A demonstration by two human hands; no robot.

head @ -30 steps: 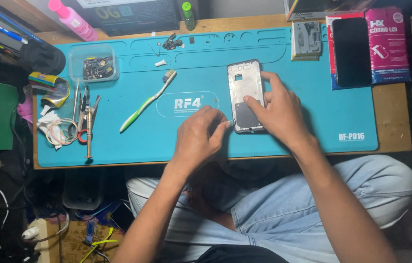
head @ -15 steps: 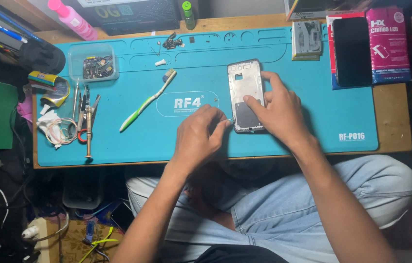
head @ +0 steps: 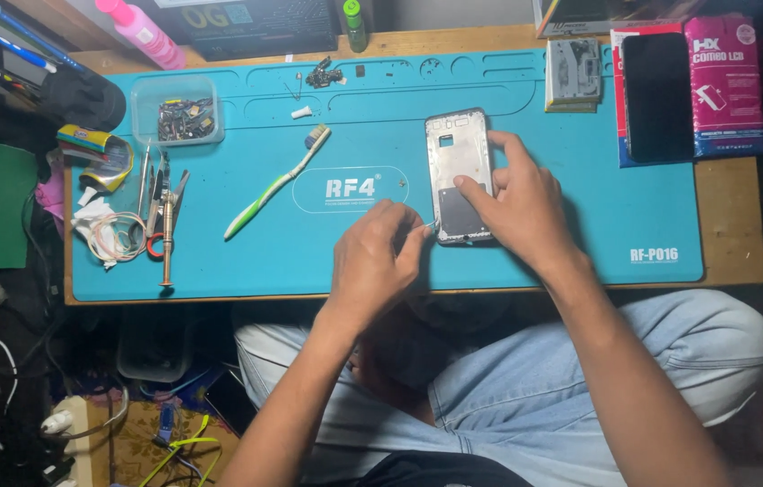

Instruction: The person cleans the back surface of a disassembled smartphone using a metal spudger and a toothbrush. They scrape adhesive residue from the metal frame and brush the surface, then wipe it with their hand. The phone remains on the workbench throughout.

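A silver phone frame lies face up on the blue repair mat, right of centre. My right hand rests on its lower right part, the index finger pressing on the frame's middle. My left hand sits just left of the frame's lower corner, fingers pinched on a thin metal tool whose tip touches the frame's lower left edge. Most of that tool is hidden inside my fingers.
A green and white toothbrush lies left of centre. A clear box of small parts, tweezers and screwdrivers and a tape roll stand at the left. A dark phone screen on boxes and a grey part are at back right.
My left hand has shifted slightly and its fingertips now pinch closer to the frame's lower left corner. My right hand keeps holding the frame in the same place.
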